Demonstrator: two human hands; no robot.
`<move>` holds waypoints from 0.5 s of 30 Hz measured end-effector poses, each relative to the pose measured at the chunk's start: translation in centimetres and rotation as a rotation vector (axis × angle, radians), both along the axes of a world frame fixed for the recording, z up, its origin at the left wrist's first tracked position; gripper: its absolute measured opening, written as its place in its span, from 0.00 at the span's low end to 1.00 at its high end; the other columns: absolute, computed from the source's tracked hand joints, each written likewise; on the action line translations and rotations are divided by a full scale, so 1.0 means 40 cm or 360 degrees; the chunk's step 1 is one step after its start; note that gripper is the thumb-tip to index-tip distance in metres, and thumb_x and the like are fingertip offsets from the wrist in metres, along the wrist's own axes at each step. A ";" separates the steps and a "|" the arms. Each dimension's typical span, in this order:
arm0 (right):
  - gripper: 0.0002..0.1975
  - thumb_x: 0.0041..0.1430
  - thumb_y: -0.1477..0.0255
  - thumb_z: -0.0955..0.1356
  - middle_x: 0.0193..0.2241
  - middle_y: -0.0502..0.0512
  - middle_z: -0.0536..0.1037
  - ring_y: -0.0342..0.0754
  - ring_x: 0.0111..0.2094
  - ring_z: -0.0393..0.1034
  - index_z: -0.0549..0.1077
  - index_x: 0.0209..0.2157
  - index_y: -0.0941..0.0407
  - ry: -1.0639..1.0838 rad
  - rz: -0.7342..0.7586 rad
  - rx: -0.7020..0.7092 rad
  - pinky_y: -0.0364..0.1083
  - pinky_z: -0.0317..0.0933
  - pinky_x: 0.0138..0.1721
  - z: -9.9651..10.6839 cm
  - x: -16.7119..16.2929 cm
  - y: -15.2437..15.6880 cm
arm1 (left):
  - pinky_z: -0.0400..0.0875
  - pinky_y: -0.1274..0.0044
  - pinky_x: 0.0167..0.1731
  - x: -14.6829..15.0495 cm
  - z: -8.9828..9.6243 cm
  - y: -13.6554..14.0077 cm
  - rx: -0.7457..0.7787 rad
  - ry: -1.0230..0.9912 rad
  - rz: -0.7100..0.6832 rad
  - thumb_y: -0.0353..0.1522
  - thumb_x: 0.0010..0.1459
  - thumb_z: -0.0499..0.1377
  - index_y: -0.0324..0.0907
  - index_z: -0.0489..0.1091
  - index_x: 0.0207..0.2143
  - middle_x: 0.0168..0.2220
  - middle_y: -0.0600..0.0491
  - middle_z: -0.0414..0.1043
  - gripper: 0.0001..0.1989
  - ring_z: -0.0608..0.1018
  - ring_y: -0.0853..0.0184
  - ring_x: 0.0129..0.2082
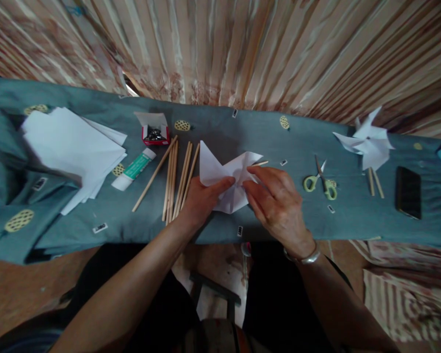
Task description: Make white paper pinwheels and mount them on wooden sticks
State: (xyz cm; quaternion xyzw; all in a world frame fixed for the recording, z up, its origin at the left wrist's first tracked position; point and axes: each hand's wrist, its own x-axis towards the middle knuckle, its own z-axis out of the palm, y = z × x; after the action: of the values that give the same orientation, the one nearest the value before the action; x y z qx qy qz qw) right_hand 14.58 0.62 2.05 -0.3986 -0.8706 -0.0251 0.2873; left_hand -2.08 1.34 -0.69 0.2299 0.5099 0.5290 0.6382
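Note:
A white paper pinwheel (230, 200) with folded blades is held over the cloth in front of me. My left hand (206, 196) grips it from the left, the thumb pressed near its centre and the other fingers hidden behind the paper. On its right side my right hand (275, 198) is closed, thumb and index finger at a blade close to the centre. Whether those fingertips also pinch something small, I cannot make out. A thin wooden stick (260, 163) pokes out behind the pinwheel, mostly covered.
Several wooden sticks (171, 184), a glue stick (134, 169), an open box of metal pins (155, 134) and white paper sheets (73, 157) lie left. Scissors (320, 180), another paper pinwheel (369, 139) on sticks and a phone (408, 192) lie right. A curtain (220, 54) hangs behind.

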 end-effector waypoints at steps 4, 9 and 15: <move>0.11 0.64 0.79 0.67 0.50 0.60 0.79 0.56 0.51 0.72 0.74 0.46 0.53 -0.0001 0.0017 -0.0009 0.57 0.70 0.50 0.005 0.001 -0.001 | 0.72 0.75 0.29 0.000 0.000 0.001 -0.0007 0.0027 -0.0019 0.34 0.40 0.71 0.38 0.77 0.25 0.26 0.52 0.79 0.10 0.78 0.66 0.25; 0.10 0.63 0.80 0.67 0.49 0.63 0.80 0.56 0.49 0.73 0.73 0.45 0.57 -0.0008 0.0018 0.0029 0.56 0.71 0.49 0.013 -0.002 0.000 | 0.71 0.75 0.27 0.002 -0.001 0.000 -0.0004 0.0017 0.0002 0.33 0.38 0.72 0.38 0.77 0.25 0.24 0.53 0.78 0.11 0.77 0.67 0.23; 0.09 0.63 0.81 0.67 0.48 0.66 0.80 0.57 0.50 0.73 0.74 0.45 0.60 -0.0061 0.0096 0.0027 0.56 0.71 0.49 0.011 0.003 0.002 | 0.71 0.74 0.29 0.000 0.000 -0.003 -0.0027 -0.0007 -0.0041 0.34 0.38 0.73 0.38 0.78 0.27 0.27 0.51 0.79 0.13 0.78 0.65 0.26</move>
State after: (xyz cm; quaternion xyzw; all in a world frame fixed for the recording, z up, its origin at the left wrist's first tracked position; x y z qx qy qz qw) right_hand 14.69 0.71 2.49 -0.3691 -0.8873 -0.0315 0.2747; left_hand -2.07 1.23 -0.68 0.2298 0.5099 0.5170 0.6480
